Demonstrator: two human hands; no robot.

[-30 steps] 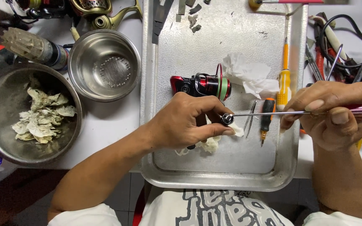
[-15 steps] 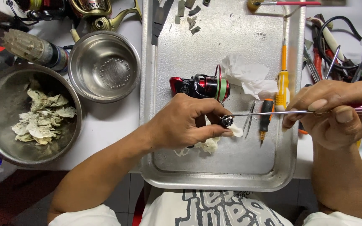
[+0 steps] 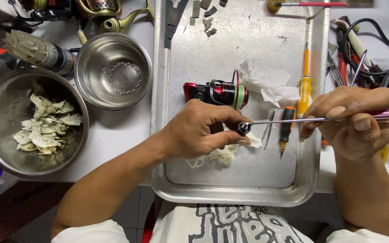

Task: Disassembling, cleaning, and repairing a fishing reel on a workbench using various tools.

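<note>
From the head camera, the left hand point(image 3: 199, 132) has its fingers clamped on a small round metal part point(image 3: 244, 128), held over the middle of the metal tray point(image 3: 230, 191) at the near edge of the bench. The right hand point(image 3: 354, 121), over the tray's right rim, has its fingers closed around a pink-handled tool point(image 3: 338, 118) whose thin shaft tip meets that part. A red and black fishing reel point(image 3: 216, 92) lies just behind the left hand, crumpled white tissue point(image 3: 266, 83) beside it. An orange screwdriver point(image 3: 304, 85) rests near the right rim. Off the tray's left side sit an empty steel bowl point(image 3: 113, 72) and a larger bowl of used wipes point(image 3: 32, 123)
</note>
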